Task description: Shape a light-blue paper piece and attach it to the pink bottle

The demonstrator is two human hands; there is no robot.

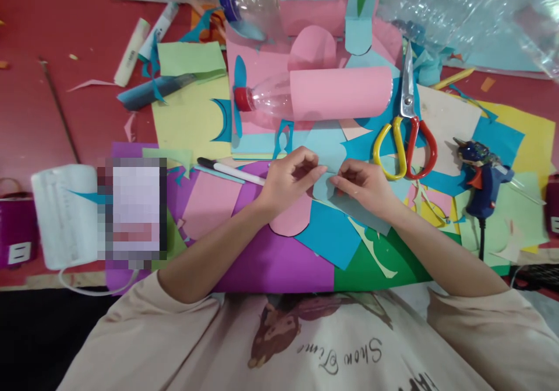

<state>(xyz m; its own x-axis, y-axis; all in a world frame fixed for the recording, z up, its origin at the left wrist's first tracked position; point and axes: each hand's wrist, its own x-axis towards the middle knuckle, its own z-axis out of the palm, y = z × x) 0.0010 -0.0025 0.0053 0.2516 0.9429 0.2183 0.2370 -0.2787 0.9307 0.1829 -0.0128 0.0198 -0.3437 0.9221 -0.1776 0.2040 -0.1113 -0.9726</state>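
My left hand [290, 178] is closed, thumb and index fingertips pressed together. Facing it, my right hand [364, 187] is closed in a similar pinch. Their fingertips almost meet above a light blue paper piece [322, 188]; whatever lies between them is too small to make out. A pink paper piece with a rounded end [293, 219] lies below my left hand. Beyond both hands, a plastic bottle wrapped in pink paper [340, 94] lies on its side, with a red cap and blue paper blades. Scissors [406, 117] with yellow and red handles rest beyond my right hand.
A blue glue gun [483, 190] lies at right, its cord running toward me. A black-capped white marker [236, 170] lies beside my left hand. A phone [136, 210] and white power bank [65, 216] are at left. Paper scraps and purple sheets [275, 269] cover the red table.
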